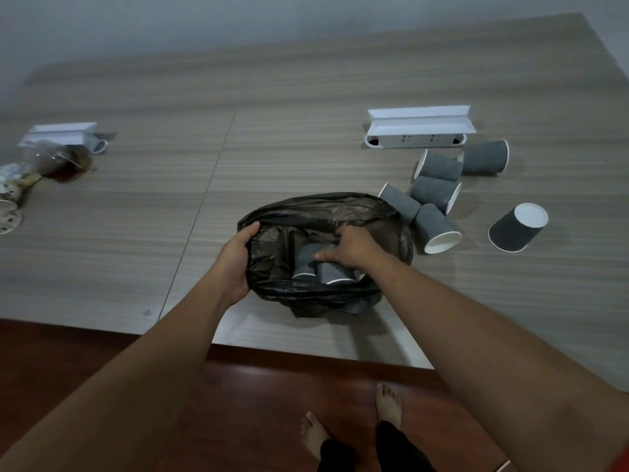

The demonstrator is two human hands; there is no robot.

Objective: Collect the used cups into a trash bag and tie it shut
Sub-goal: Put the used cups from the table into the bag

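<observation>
A black trash bag (316, 212) lies open on the wooden table (136, 233) near its front edge. My left hand (235, 264) grips the bag's left rim and holds it open. Inside the bag my right hand (354, 248) reaches in, fingers curled over a grey ribbed cup (332, 272); a second cup (304, 264) lies beside it in the bag. To the right of the bag several more grey cups (437, 229) lie tipped over in a cluster. One dark cup (517, 228) stands upside down, apart at the right.
A white socket box with a raised lid (418, 131) sits behind the cups. At the far left are another white box (64, 134), a clear bag of clutter (58, 161) and patterned cups (10, 206). Below the table edge are a red-brown floor and bare feet (388, 407).
</observation>
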